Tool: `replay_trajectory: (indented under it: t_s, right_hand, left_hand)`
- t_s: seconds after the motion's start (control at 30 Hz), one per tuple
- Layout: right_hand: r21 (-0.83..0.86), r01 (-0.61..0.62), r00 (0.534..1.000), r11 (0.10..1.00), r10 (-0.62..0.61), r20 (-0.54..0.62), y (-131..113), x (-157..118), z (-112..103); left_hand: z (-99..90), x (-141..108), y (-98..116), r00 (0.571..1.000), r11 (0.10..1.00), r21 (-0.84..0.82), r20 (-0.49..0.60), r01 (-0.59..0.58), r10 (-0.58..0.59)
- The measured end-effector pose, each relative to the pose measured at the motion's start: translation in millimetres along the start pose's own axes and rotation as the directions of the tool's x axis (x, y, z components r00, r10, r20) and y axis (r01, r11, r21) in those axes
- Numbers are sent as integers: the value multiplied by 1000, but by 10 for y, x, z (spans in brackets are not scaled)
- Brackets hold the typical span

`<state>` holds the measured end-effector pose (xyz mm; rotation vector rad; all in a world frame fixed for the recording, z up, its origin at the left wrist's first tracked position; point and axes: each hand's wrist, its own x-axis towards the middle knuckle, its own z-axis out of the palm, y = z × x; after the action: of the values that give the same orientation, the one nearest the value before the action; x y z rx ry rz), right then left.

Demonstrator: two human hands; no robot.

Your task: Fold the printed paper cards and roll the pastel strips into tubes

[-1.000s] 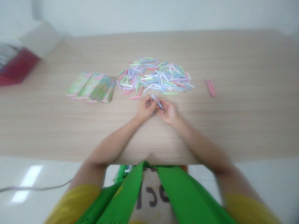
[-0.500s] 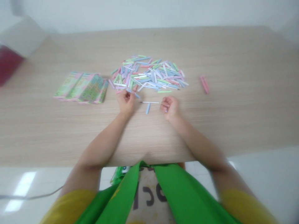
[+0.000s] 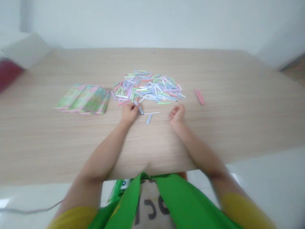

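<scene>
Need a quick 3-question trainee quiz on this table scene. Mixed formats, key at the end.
1. Multiple choice: what colour are the strips lying apart, to the right of the heap of coloured paper strips on the wooden table? A) pink B) green C) white
2. True or false: the right hand is touching the heap.
3. Short answer: what colour is the short strip just below the thin white strip, between the left hand and the right hand?

Key: 1) A; 2) false; 3) pale blue
</scene>
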<state>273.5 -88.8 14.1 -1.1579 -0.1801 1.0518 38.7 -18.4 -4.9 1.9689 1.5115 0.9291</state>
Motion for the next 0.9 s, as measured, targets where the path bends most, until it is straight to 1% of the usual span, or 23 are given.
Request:
replay_trajectory:
  t_s: [0.1, 0.2, 0.3, 0.37, 0.4, 0.53, 0.6, 0.67, 0.73, 0.83, 0.9]
  right_hand:
    - [41, 72, 993, 997, -67, -99, 14, 87, 21]
    - [32, 182, 975, 983, -176, -138, 101, 139, 40]
    - [3, 296, 943, 955, -291, -163, 209, 144, 37]
    - [-42, 350, 924, 936, -353, -148, 264, 127, 27]
    - [-77, 381, 914, 921, -388, -122, 285, 117, 23]
    - [-195, 464, 883, 864, -469, 24, 343, 95, 1]
    - [-257, 532, 846, 807, -520, 118, 360, 106, -28]
    - [-332, 613, 789, 717, -573, 221, 368, 124, -73]
    - [-414, 673, 737, 614, -607, 298, 362, 137, -125]
    - [-521, 715, 674, 467, -661, 332, 330, 122, -191]
    - [-560, 734, 626, 383, -701, 341, 306, 90, -215]
  left_hand:
    - [17, -33, 38, 1000, 988, 150, 9, -24, 23]
    - [34, -70, 86, 998, 955, 293, 42, -54, 44]
    - [48, -104, 139, 998, 935, 351, 28, -59, 53]
    - [54, -123, 175, 998, 930, 361, 32, -61, 53]
    - [56, -131, 190, 998, 927, 370, 42, -68, 56]
    - [61, -150, 217, 992, 901, 416, 77, -126, 103]
    - [57, -155, 214, 988, 895, 419, 87, -156, 132]
    - [50, -159, 208, 985, 890, 422, 96, -171, 143]
    - [43, -160, 202, 985, 889, 426, 105, -167, 135]
    - [35, -158, 196, 987, 911, 384, 109, -150, 117]
    - [34, -164, 202, 989, 927, 347, 87, -145, 122]
